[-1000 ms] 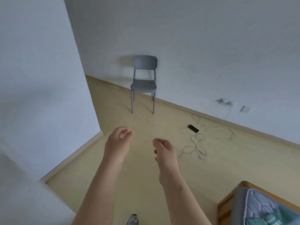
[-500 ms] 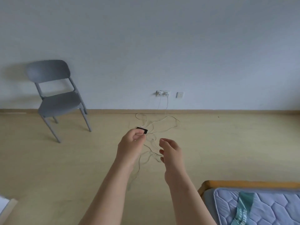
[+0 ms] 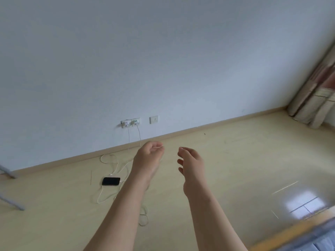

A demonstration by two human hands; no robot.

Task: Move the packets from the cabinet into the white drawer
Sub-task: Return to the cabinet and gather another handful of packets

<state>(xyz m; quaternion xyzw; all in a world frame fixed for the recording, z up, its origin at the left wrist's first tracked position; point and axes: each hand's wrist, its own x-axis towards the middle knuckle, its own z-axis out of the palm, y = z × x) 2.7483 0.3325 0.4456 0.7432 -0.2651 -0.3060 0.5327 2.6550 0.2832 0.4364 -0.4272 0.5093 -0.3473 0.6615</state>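
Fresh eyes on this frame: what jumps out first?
Two bare forearms reach up the middle, left hand and right hand loosely curled and holding nothing. Left of them a black phone lies on the floor amid white cables running to the wall sockets. No cabinet, drawer or packets in view.

Home bedroom: bed (image 3: 306, 237), curtain (image 3: 312, 101).

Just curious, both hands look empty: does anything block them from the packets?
Cannot tell: no packets, cabinet or drawer show. The left hand and right hand hover empty over the floor; a phone and cables lie leftward.
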